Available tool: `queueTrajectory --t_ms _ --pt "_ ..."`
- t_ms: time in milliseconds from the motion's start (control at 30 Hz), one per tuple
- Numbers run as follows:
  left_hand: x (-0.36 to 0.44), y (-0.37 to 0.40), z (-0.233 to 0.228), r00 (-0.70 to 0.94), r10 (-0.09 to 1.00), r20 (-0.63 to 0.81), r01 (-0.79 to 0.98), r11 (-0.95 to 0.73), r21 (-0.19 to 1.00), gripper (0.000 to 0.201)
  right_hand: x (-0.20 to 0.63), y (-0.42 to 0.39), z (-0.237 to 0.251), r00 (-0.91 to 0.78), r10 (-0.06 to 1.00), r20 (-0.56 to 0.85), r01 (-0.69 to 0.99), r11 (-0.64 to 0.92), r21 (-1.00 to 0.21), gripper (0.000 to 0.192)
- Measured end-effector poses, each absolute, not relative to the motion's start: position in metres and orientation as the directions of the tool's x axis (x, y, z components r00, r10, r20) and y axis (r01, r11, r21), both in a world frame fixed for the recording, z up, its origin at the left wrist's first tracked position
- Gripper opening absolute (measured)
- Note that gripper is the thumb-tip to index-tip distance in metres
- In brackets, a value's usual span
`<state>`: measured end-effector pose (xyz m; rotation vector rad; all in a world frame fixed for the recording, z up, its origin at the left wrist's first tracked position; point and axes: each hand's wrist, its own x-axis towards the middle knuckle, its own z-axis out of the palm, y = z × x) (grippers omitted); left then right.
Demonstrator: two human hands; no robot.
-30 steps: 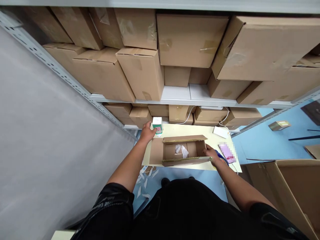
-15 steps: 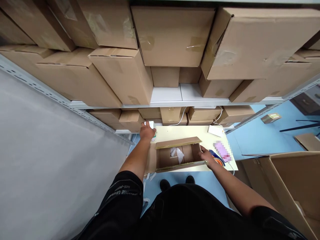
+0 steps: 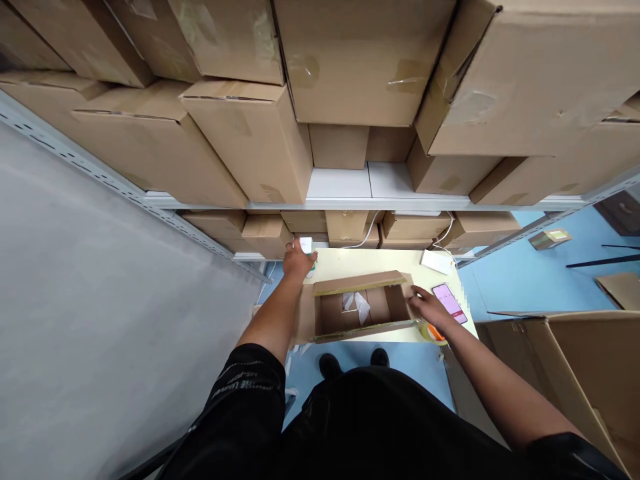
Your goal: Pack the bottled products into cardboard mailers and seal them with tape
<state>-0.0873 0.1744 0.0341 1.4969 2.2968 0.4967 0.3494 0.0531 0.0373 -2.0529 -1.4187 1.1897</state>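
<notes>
On the table's left end, my left hand [image 3: 299,260] is closed around a small white box [image 3: 306,245] with a bit of green below it. An open cardboard carton [image 3: 327,320] lies in front of me, flaps spread. Inside it, crumpled white plastic [image 3: 361,305] rests near the middle. At the carton's right end my right hand [image 3: 426,305] has its fingers bent at the end flap, seemingly gripping it; the fingertips are small and partly hidden. Beneath my right wrist, an orange and yellow tape roll [image 3: 433,332] shows in part.
A phone [image 3: 449,303] and a white block with a cable [image 3: 436,262] lie on the pale table [image 3: 370,260]. Shelves ahead hold several cardboard boxes [image 3: 250,133]. A large open carton [image 3: 525,340] stands at right; a grey wall [image 3: 125,320] bounds the left.
My right hand has moved slightly right, from the carton's inner end wall to its end flap, covering the blue item by the tape. My left hand stays at the white box. The view has shifted slightly.
</notes>
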Motion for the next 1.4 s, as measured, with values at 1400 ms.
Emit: queueTrajectory --t_ms 1400 --pt "-0.145 0.166 -0.020 -0.226 0.919 -0.323 0.385 0.389 0.837 0.057 0.018 0.227 0.003 -0.330 0.833 -0.445 0.573 -0.198 -0.795 0.065"
